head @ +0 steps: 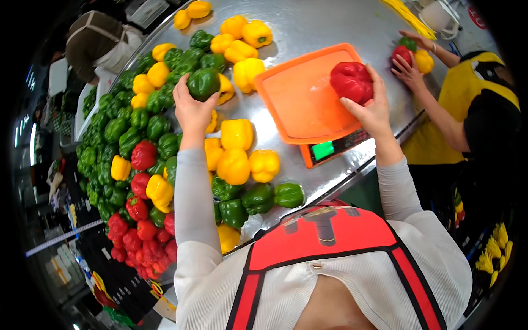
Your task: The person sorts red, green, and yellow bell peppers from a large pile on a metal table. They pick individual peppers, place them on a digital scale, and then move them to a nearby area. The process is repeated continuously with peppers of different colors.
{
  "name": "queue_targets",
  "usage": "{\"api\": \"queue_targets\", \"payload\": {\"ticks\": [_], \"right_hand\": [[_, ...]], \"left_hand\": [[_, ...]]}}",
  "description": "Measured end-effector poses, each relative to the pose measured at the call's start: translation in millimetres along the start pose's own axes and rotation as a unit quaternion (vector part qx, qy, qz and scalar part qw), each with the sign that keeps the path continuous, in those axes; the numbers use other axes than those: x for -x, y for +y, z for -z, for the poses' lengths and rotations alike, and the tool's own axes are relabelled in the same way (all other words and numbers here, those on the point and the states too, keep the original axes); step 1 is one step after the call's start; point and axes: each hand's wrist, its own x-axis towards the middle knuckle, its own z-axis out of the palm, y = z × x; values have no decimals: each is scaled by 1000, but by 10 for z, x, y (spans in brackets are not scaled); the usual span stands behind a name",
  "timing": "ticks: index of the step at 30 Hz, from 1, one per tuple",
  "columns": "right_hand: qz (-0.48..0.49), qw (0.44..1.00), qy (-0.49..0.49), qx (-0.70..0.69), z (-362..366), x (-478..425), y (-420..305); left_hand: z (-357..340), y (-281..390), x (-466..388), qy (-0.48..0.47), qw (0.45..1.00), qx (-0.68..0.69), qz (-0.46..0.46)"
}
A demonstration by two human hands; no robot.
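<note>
My left hand (194, 109) grips a green bell pepper (203, 84) above the heap at the left of the steel table. In my right hand (373, 103) is a red bell pepper (352, 82), over the right side of an orange tray (305, 99). Whether that pepper touches the tray I cannot tell. The tray sits on a digital scale with a lit green display (323, 150), and no other pepper lies in it. Between my left arm and the tray are several yellow bell peppers (237, 134). Several green bell peppers (258, 198) lie nearer to me.
A large heap of green peppers (117, 130) covers the table's left side, with red peppers (144, 243) at its near end. On the right, a co-worker in a yellow apron (439, 136) holds red, green and yellow peppers together. Yellow netting (408, 18) lies at the far edge.
</note>
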Motion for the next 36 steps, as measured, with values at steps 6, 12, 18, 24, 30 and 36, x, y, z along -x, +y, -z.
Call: {"api": "queue_targets", "payload": {"ticks": [6, 12, 18, 24, 30, 36], "right_hand": [[59, 997, -47, 35, -21, -153, -17], [86, 985, -111, 105, -2, -388, 193], [55, 995, -52, 63, 300, -277, 14], [73, 977, -188, -75, 218, 504, -400], [153, 904, -387, -101, -543, 930, -803], [319, 860, -397, 37, -1618, 1015, -1142]], "left_hand": [[-813, 1358, 418, -88, 967, 229, -72], [-935, 1483, 510, -95, 983, 141, -69], [-242, 954, 670, -23, 983, 175, -49], [1581, -523, 1622, 255, 959, 15, 121], [2235, -658, 2353, 61, 793, -513, 321], [1395, -389, 2168, 75, 952, -266, 132]]}}
